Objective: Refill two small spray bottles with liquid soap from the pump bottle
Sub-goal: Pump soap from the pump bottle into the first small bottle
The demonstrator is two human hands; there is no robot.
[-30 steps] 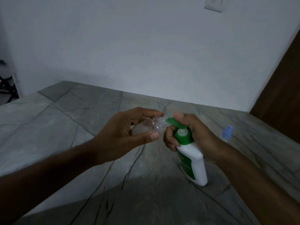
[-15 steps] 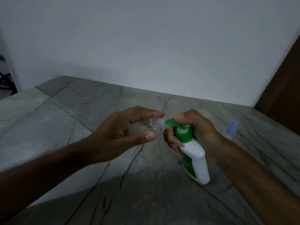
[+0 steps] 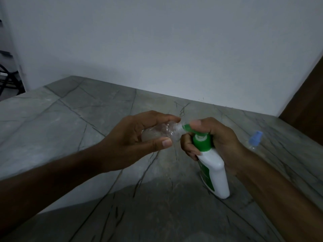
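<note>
Head view: grey veined stone counter (image 3: 87, 130) against a plain white wall (image 3: 157, 41); brown panel (image 3: 307, 95) at far right. My left hand (image 3: 132, 142) is curled around a clear spray bottle (image 3: 162, 132), held on its side, open neck pointing right and meeting the green nozzle (image 3: 186, 128). My right hand (image 3: 218, 142) wraps the pump bottle (image 3: 214, 172) neck, forefinger on the pump head. That bottle stands tilted on the counter. A blue-capped sprayer (image 3: 255, 139) lies to the right, behind my right wrist.
</note>
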